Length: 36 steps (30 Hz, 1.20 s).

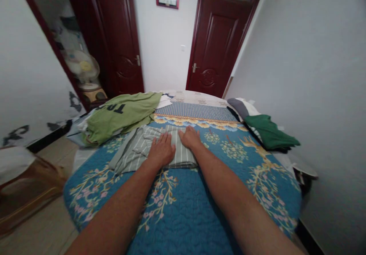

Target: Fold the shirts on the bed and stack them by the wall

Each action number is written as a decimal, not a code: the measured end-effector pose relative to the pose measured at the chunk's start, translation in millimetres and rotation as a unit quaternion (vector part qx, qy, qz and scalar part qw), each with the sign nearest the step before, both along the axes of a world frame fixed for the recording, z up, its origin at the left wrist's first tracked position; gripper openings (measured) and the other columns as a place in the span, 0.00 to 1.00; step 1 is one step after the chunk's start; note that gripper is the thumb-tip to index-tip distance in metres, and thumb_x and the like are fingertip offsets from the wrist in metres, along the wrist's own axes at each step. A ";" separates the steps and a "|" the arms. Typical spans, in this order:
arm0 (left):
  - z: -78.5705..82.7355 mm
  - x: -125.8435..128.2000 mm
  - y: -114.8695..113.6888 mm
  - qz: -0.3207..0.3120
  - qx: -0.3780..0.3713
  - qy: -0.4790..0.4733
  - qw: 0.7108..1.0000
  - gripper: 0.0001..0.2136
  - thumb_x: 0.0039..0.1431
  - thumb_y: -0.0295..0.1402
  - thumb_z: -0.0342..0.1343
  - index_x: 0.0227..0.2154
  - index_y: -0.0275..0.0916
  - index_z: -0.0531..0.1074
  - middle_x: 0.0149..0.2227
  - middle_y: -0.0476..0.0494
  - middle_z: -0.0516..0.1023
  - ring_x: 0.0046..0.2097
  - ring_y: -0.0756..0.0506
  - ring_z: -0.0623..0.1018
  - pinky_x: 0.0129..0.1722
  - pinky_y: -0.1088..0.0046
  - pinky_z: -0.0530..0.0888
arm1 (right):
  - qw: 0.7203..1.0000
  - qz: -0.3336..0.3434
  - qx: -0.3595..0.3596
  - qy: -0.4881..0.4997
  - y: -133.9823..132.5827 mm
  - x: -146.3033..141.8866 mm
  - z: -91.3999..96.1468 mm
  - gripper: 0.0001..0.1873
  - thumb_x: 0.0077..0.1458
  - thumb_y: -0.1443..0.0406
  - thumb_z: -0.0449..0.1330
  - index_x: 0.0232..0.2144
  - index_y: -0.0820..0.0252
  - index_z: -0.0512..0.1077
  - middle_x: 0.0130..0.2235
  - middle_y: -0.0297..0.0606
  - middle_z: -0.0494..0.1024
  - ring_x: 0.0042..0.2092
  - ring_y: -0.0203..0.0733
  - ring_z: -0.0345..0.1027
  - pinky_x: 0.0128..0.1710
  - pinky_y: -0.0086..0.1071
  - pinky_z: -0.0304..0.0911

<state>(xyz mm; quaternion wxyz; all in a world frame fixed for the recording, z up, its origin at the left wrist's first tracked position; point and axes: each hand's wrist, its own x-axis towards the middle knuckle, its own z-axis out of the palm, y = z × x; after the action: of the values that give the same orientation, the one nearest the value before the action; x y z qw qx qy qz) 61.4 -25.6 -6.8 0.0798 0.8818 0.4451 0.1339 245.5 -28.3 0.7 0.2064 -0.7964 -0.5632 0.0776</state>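
A grey-green garment with white stripes (pixel 134 148) lies partly folded on the blue flowered table cover (pixel 183 209). Its right part forms a neat flat panel, while the left part is loose and wrinkled. My left hand (pixel 162 150) rests palm down on the middle of the cloth, fingers extended. Flat on the far right part of the same garment is my right hand (pixel 190 137), its fingers stretched out too. Neither hand grips anything. What kind of garment it is cannot be made out.
A green T-shirt with black lettering (pixel 122 114) tops a loose heap at the left edge. Folded clothes, including a dark green one (pixel 267 131), are stacked at the right edge. A wooden stool (pixel 31 182) stands left of the table; a fan (pixel 82 66) is by the doorway.
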 end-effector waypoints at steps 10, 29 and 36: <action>-0.1 2.4 6.9 0.007 0.059 0.081 0.995 0.31 0.74 0.37 0.39 0.75 0.28 0.59 0.77 0.25 0.57 0.77 0.30 0.60 0.72 0.42 0.58 | 0.999 -0.015 0.049 -0.007 -26.6 -15.1 4.7 0.43 0.74 0.44 0.43 0.76 0.70 0.56 0.79 0.57 0.50 0.80 0.60 0.40 0.76 0.62 0.34; 6.8 1.3 4.6 0.011 0.081 0.114 0.990 0.32 0.73 0.36 0.40 0.74 0.25 0.58 0.76 0.20 0.57 0.76 0.29 0.62 0.71 0.45 0.62 | 0.993 0.105 0.051 -0.016 -133.8 -44.8 -8.4 0.45 0.71 0.40 0.50 0.78 0.59 0.54 0.80 0.49 0.45 0.79 0.72 0.35 0.75 0.70 0.33; 3.0 -1.5 8.0 0.029 0.071 0.105 0.992 0.32 0.74 0.38 0.39 0.74 0.24 0.59 0.76 0.23 0.60 0.76 0.28 0.61 0.71 0.44 0.61 | 0.986 0.022 0.154 0.064 -109.1 -25.3 -15.0 0.41 0.69 0.57 0.57 0.75 0.73 0.56 0.77 0.62 0.54 0.77 0.59 0.49 0.74 0.51 0.52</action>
<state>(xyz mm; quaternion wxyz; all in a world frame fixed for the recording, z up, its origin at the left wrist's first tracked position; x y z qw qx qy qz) 59.8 -17.6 -3.8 -0.0335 0.8812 0.4657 0.0742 220.2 -137.4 -14.3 0.3605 -0.7358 -0.5714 0.0449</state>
